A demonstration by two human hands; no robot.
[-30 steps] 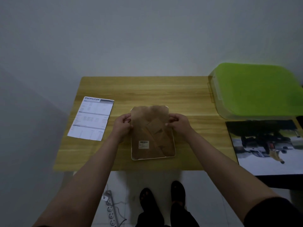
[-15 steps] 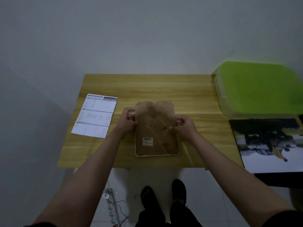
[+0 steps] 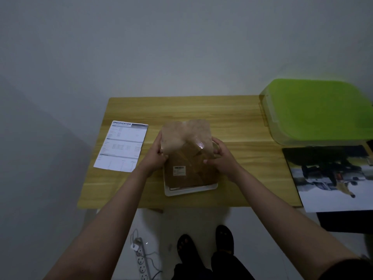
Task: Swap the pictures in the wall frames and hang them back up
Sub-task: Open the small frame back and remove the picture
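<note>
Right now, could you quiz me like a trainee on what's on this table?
1. True or false: the frame lies face down on the table.
2. What is the left hand doing? A) resting flat on the paper sheet B) gripping the brown backing board C) lifting the green box
3. Fill in: the loose photo lies in front of the green ____.

Key:
1. True; its brown back faces up.
2. B; the right hand grips the other side, and the board's far end tilts up.
3. box
</note>
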